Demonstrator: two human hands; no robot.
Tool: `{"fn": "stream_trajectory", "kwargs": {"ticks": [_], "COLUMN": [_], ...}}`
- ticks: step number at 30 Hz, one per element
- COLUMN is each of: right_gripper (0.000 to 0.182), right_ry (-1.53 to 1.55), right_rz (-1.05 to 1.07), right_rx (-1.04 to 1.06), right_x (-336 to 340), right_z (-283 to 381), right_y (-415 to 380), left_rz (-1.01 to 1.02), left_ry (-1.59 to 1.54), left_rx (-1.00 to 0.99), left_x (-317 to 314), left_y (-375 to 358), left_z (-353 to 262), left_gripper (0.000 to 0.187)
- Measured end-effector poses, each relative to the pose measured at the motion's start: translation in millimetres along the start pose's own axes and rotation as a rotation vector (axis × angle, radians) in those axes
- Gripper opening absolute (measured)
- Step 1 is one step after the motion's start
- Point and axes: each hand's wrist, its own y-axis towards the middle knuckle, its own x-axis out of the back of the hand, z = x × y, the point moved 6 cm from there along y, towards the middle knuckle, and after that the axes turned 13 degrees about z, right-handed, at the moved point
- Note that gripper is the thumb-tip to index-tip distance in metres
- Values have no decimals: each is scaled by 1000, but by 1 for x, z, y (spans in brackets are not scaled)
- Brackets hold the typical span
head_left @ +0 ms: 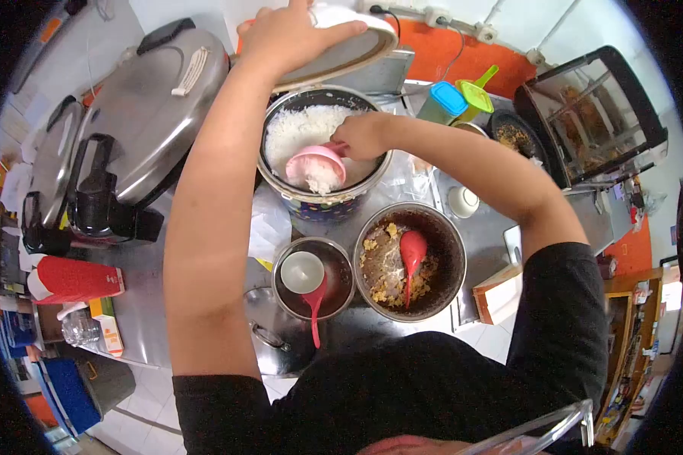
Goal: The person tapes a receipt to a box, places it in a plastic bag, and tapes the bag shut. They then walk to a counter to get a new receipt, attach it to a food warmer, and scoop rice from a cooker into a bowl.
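Observation:
My left hand [287,39] grips the raised, tilted white lid [341,57] behind the rice pot, its thumb lying along the lid. Below it stands the open pot [322,206] with a dark patterned outside, holding a mound of white rice [300,125]. Inside the pot, my right hand [362,136] is closed around the handle of a pink scoop [311,155], which has a clump of rice at its front edge. Its fingers are partly hidden.
Nearer me are a metal pot [451,284] with a red ladle [412,254] and yellowish food scraps, and a metal bowl [345,299] holding a white cup [302,271]. Large pressure cookers [148,114] stand left. A glass display case [596,114] stands right.

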Motion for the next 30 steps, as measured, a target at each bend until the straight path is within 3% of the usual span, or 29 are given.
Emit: {"fn": "stream_trajectory", "kwargs": {"ticks": [5,7,11,15,17,18,20,21,22,25,27,30], "right_gripper": [25,21,23,31,23,26,27,30,34,44,45,41], "right_ry": [287,600,1102,1032,781,616,796,787,637,494,606,919], "right_rz": [76,168,-85,-242,-395,-524,-479,-348,-584,-682,-693,-670], "right_rx": [-19,-118,-102,-220,-265,-183,-342,-443,-452,-424,-440,-457], "right_x": [-14,-20,-28,-44,-51,-79,-112,-119,-155,-196,-198,-186], "right_z": [-43,-57,-57,-39,-14,-17,16,39,48,89,87,62], "right_y": [4,-14,-73,-144,-183,-186,-203,-210,-200,-188,-197,-218], "left_rz": [-42,-16,-11,-6,-37,-20,-17,-7,-29,-15,-131,-54], "left_ry": [-5,-12,-12,26,10,7,21,17,20,35,136,108], "left_rx": [-54,-57,-76,-64,-108,-120,-102,-107,-137,-164,-207,-223], "left_x": [-9,-10,-14,-21,-23,-25,-27,-31,-33,-42,-57,-77], "left_y": [2,-2,-3,-6,-13,-17,-26,-30,-35,-59,-76,-101], "left_z": [4,3,2,6,6,4,1,0,-3,-14,-13,-14], "left_gripper": [88,88,86,83,79,79,75,75,72,72,78,88]}}
